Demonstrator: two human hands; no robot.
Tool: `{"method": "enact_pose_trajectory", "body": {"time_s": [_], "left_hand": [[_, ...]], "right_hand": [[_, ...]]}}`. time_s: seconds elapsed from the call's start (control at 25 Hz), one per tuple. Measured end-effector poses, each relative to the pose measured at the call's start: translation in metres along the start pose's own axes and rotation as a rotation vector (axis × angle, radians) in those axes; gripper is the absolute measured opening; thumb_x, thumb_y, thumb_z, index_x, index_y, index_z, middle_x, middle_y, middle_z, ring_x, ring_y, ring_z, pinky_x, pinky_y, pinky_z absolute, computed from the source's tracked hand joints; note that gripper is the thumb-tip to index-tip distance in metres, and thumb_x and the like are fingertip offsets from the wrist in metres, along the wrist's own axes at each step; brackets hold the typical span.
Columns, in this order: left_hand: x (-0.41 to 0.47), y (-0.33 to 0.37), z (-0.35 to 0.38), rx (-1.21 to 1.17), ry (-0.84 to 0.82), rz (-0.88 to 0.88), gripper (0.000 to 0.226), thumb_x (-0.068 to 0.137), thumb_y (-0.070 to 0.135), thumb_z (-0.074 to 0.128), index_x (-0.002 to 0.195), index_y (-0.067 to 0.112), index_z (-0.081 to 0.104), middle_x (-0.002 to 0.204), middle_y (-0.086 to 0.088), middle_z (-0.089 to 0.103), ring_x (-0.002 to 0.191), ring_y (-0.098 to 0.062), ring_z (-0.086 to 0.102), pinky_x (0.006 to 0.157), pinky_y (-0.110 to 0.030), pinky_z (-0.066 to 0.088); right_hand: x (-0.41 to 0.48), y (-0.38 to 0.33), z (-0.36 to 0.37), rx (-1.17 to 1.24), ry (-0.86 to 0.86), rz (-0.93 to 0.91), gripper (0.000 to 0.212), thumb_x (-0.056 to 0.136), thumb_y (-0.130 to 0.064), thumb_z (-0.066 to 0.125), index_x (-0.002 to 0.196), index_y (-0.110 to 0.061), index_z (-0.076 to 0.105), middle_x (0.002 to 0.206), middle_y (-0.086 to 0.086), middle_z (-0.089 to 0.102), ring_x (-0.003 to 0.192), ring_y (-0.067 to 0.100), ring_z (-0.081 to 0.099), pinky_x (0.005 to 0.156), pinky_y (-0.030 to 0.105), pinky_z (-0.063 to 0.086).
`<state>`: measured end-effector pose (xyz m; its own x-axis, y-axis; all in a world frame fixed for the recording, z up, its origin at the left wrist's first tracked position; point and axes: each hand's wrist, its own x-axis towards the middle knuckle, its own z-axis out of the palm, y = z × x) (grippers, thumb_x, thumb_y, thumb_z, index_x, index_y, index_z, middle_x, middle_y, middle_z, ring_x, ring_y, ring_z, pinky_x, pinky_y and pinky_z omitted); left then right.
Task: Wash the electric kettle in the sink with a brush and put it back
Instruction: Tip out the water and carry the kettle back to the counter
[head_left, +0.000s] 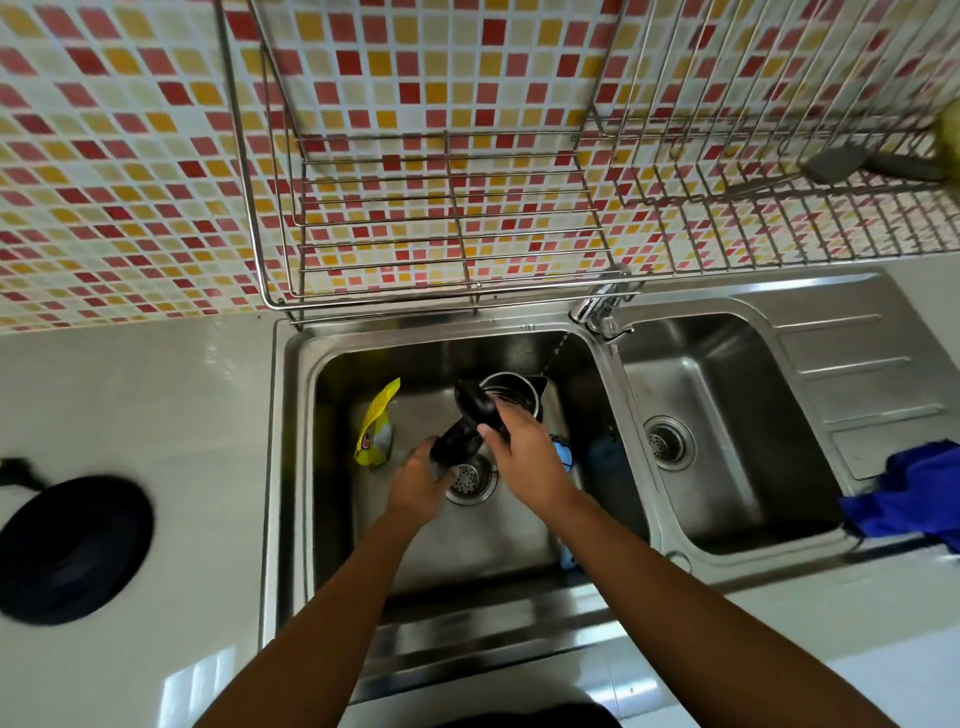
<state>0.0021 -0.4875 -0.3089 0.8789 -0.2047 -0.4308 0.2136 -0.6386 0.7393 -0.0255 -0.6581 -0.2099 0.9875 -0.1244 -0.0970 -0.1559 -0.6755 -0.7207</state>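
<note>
The steel electric kettle (511, 392) with a black handle and an open black lid stands in the left sink basin (332, 395), its mouth facing up. My left hand (418, 486) grips the black handle from below. My right hand (522, 447) rests on the lid and the kettle's rim, fingers bent; what it holds is hidden. A thin stream of water falls from the tap (597, 304) toward the kettle's spout. A blue object (563, 457), perhaps the brush, lies partly hidden under my right wrist.
A yellow packet (376, 426) leans in the left basin. The kettle's black round base (70, 545) sits on the left counter. A blue cloth (914, 493) hangs at the right basin's (727, 395) edge. A wire dish rack (447, 208) hangs above the sink.
</note>
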Motion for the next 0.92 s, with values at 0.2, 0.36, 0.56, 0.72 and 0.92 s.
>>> {"method": "enact_pose_trajectory", "body": {"time_s": [0.2,0.36,0.56,0.72,0.92], "left_hand": [[-0.004,0.014,-0.009,0.025,-0.034,0.085,0.037,0.095,0.035,0.066,0.124,0.013,0.058,0.113,-0.01,0.068,0.102,-0.029,0.064,0.083,-0.038,0.051],[-0.026,0.036,-0.027,0.026,-0.091,0.271,0.028,0.098,0.044,0.056,0.114,0.021,0.057,0.1,0.005,0.067,0.091,-0.012,0.064,0.075,-0.029,0.047],[-0.057,0.077,-0.038,-0.123,0.03,0.312,0.032,0.099,0.051,0.052,0.117,0.026,0.061,0.091,0.013,0.07,0.088,-0.008,0.068,0.08,-0.032,0.054],[-0.071,0.094,-0.065,0.16,0.191,0.419,0.052,0.094,0.063,0.048,0.102,0.015,0.066,0.076,-0.004,0.07,0.073,-0.026,0.067,0.069,-0.039,0.052],[-0.066,0.129,-0.099,0.553,0.102,0.478,0.052,0.095,0.064,0.045,0.097,0.016,0.066,0.083,-0.012,0.07,0.081,-0.032,0.066,0.066,-0.037,0.047]], "right_hand": [[-0.002,-0.005,-0.021,0.118,0.086,0.089,0.034,0.097,-0.019,0.055,0.13,-0.011,0.059,0.109,0.01,0.071,0.101,0.023,0.066,0.086,0.026,0.05],[-0.01,0.004,-0.053,0.201,0.167,0.08,0.033,0.095,-0.023,0.057,0.125,-0.011,0.062,0.106,0.007,0.072,0.1,0.019,0.069,0.09,0.042,0.055],[-0.003,-0.035,-0.074,0.293,0.152,-0.013,0.028,0.095,-0.021,0.057,0.122,-0.012,0.063,0.107,0.003,0.071,0.103,0.013,0.067,0.094,0.036,0.054],[-0.015,-0.037,-0.093,0.455,0.148,0.032,0.017,0.095,-0.015,0.058,0.107,-0.023,0.068,0.103,0.008,0.073,0.096,0.02,0.071,0.089,0.041,0.057],[-0.021,-0.034,-0.092,0.764,0.187,0.22,0.017,0.097,-0.015,0.056,0.098,-0.023,0.071,0.103,0.014,0.073,0.1,0.031,0.07,0.089,0.048,0.057]]}}
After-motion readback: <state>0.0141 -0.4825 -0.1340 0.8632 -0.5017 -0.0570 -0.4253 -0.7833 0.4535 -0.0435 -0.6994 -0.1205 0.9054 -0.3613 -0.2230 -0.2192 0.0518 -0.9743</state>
